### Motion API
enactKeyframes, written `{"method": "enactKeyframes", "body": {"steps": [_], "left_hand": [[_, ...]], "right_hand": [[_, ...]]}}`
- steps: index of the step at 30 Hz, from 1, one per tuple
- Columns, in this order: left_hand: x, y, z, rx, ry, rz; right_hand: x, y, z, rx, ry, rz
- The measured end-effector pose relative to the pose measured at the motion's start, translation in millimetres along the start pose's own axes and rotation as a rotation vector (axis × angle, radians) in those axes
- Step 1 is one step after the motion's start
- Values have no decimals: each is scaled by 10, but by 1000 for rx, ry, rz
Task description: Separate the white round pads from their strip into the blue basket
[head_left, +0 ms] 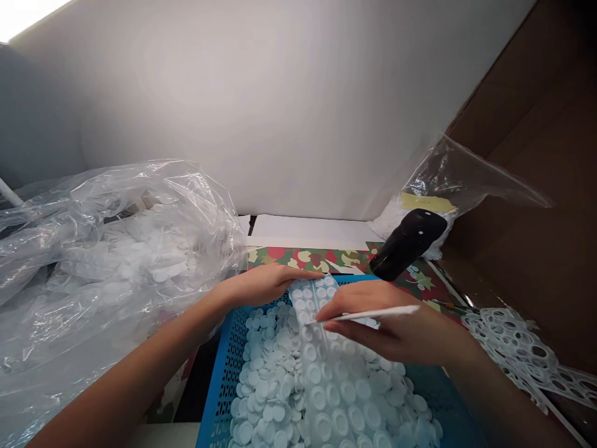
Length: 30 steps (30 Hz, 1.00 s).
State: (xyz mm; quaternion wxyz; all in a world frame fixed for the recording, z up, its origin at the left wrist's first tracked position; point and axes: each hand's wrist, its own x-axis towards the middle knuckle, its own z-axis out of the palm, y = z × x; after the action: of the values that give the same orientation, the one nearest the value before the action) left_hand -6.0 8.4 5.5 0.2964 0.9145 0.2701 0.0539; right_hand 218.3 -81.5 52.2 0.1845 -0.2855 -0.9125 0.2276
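Note:
A translucent plastic sheet (347, 391) with rows of raised round white discs lies over the basket, its far end lifted toward the basket's back rim. My left hand (263, 283) grips the sheet's far left edge, the fingers stretched along its top and the thumb hidden. Between the thumb and fingers of my right hand (380, 317) is a slim white pointed tool (361, 315), its tip touching or just above the sheet. Beneath is a blue plastic basket (222, 379) holding many loose white discs (270, 386).
On the left bulges a big clear plastic bag (153, 249) of white pieces. A black handheld device (408, 242) stands behind the basket at right, before another clear bag (443, 168) with a yellow label. White ring-shaped scraps (517, 348) lie at far right, beside a cardboard wall (541, 155).

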Motion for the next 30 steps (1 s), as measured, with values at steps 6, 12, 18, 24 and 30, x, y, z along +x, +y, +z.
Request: {"method": "enactKeyframes", "body": {"steps": [6,12,18,24,30], "left_hand": [[5,-4,-2,-22,5,13],[0,17,-15,-34,-7,11],[0,19,-12,-37,-3,12],[7,28,-18,-16,-5,7],[16,14,-16,-30,-9,22]], "right_hand": [[-36,-51,-89,-3,68,-14],[10,-53,-21,58,-24,-31],[32,-15,20,71,-39,-34],[30,-12,22,71,-69,-16],[20,-17,19,58,-78,-15]]}}
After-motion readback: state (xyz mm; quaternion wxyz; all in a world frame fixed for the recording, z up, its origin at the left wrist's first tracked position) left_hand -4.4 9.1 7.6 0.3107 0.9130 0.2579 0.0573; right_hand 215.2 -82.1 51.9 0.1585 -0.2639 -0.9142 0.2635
